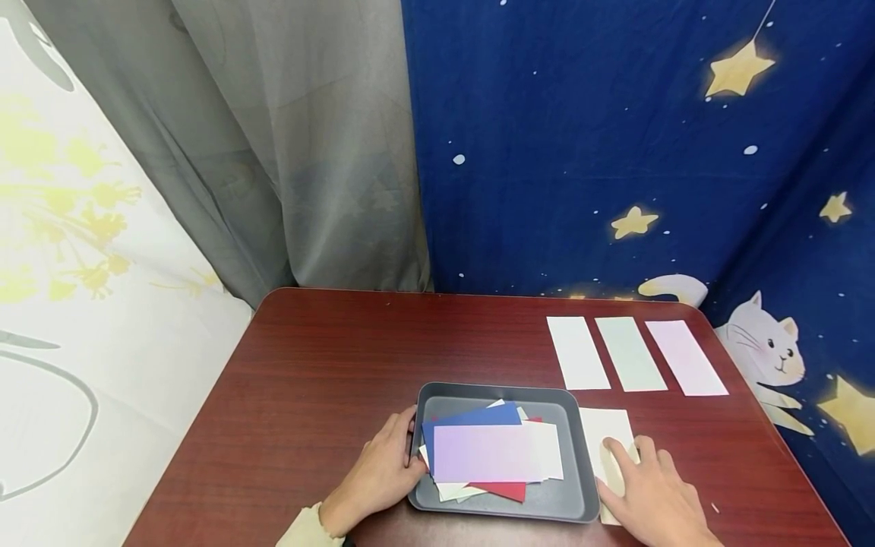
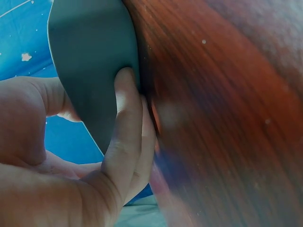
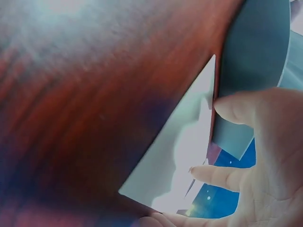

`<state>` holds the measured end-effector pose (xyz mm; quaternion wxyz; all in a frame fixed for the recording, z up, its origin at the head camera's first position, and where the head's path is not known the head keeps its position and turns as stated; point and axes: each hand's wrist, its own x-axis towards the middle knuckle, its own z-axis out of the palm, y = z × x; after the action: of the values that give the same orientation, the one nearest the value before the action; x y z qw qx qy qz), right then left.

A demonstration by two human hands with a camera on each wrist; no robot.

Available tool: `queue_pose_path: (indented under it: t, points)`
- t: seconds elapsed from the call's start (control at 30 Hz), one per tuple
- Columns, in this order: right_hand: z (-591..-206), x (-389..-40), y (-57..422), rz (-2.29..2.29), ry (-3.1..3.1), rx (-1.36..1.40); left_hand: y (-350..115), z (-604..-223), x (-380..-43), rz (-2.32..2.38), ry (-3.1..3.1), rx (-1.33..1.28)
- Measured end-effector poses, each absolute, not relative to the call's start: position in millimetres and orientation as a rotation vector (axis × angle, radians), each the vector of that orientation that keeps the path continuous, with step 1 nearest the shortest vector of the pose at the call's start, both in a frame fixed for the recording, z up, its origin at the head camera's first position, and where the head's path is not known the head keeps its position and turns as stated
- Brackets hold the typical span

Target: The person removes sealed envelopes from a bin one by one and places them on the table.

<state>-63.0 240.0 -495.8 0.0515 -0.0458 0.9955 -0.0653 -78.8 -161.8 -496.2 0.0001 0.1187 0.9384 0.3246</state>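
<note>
A dark grey rectangular tray (image 1: 547, 501) sits at the table's near side with several overlapping cards inside. On top lies a lilac card (image 1: 481, 453), over white, blue (image 1: 472, 418) and red (image 1: 502, 490) ones. My left hand (image 1: 383, 463) grips the tray's left end, thumb over the rim; in the left wrist view its fingers (image 2: 124, 123) lie along the outer wall. Beside the tray's right wall, my right hand (image 1: 652, 490) rests over a cream card (image 1: 604, 425) flat on the table. Its index finger touches the card's face, and its thumb is at the edge nearest the tray.
Behind the right hand, a white card (image 1: 577, 353), a pale green card (image 1: 630, 353) and a pink card (image 1: 686, 357) lie in a row. The brown table (image 1: 307, 372) ends at grey and blue curtains. A small white scrap (image 1: 715, 507) lies right of the right hand.
</note>
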Motion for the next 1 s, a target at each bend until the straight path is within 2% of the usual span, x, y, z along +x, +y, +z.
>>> queue_pose_path:
  t: [0.2,0.47,1.0]
  points:
    - [-492,-70,242,-0.194,3.095,-0.153,-162,-497,-79,1.002,2.967,0.387]
    - [-480,-88,235,-0.169,3.254,-0.331,-162,-496,-79,1.014,2.97,0.405]
    - [-463,-113,179,-0.149,3.264,-0.779,-162,-496,-79,1.008,2.967,0.387]
